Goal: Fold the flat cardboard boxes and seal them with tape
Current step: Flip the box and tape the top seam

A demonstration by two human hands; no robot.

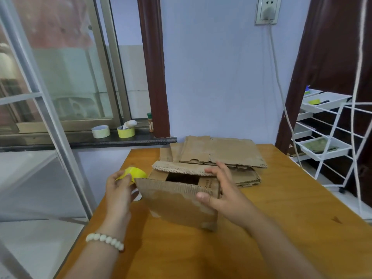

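Note:
A folded-up cardboard box (177, 202) stands on the wooden table (281, 228), its top flaps partly closed with a dark gap between them. My left hand (118, 190) holds a yellow tape roll (136, 173) just left of the box. My right hand (223, 190) lies against the box's right end, fingers stretched over the far flap and thumb on the near flap. A stack of flat cardboard boxes (221, 154) lies behind it.
Two more tape rolls, a pale one (100, 131) and a yellow one (126, 131), sit on the dark window sill beside a small orange bottle (150, 122). A white wire rack with trays (326, 127) stands right of the table. A cable hangs from the wall socket (266, 10).

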